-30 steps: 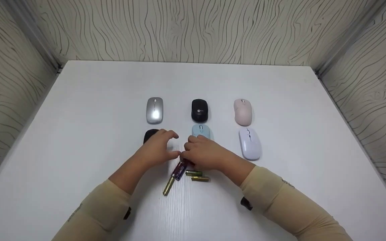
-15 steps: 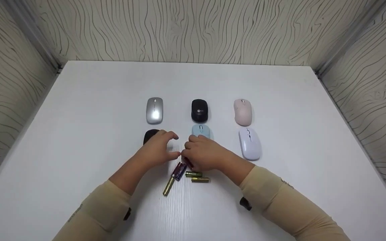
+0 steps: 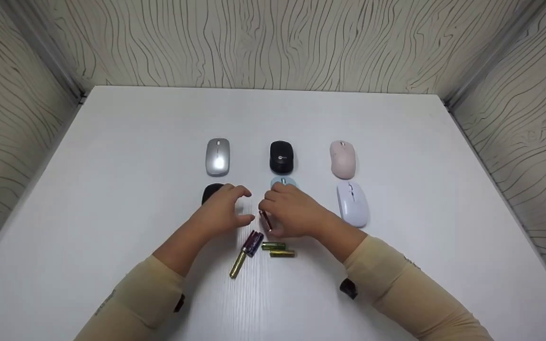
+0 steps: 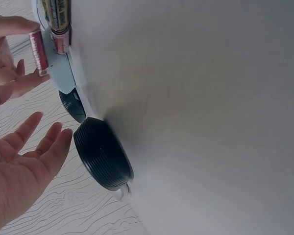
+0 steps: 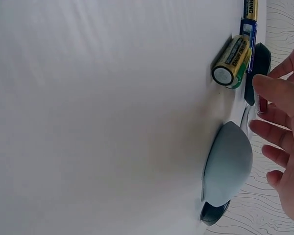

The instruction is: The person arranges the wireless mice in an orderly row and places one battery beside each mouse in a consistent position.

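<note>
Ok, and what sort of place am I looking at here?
Probably an enclosed work booth: wood-grain-patterned panels face a white table on three sides, with grey strips at the corners, and computer mice and batteries lie on the table.

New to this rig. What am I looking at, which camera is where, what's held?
No machine here: a person works bare-handed at a table. The head view looks down from a head-worn camera. The left and right wrist views come from a camera on each wrist, so the table looks turned sideways there. Six mice lie in two rows, with loose batteries nearer the person. The right hand pinches a red battery. The left hand holds nothing.
</note>
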Demonstrator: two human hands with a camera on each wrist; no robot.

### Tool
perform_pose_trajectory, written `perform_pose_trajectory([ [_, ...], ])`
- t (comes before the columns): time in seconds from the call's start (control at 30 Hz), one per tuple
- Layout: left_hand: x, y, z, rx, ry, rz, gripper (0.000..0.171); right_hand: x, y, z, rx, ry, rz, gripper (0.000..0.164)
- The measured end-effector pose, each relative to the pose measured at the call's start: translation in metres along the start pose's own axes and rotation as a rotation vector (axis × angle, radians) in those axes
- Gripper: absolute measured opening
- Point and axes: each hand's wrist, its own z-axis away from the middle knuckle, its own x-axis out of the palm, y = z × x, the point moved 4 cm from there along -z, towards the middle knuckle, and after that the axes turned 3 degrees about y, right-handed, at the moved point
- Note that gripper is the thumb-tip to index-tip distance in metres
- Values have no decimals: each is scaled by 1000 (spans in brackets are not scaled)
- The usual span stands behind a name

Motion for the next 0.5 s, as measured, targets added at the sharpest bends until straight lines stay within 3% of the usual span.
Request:
perform_pose_trajectory([
  [0.27, -3, 0, -1, 1, 20, 3, 47, -9, 15, 8, 195, 45, -81, 49],
  [0.5, -3, 4, -6, 11, 19, 8, 48, -13, 27, 14, 275, 59, -128, 50],
])
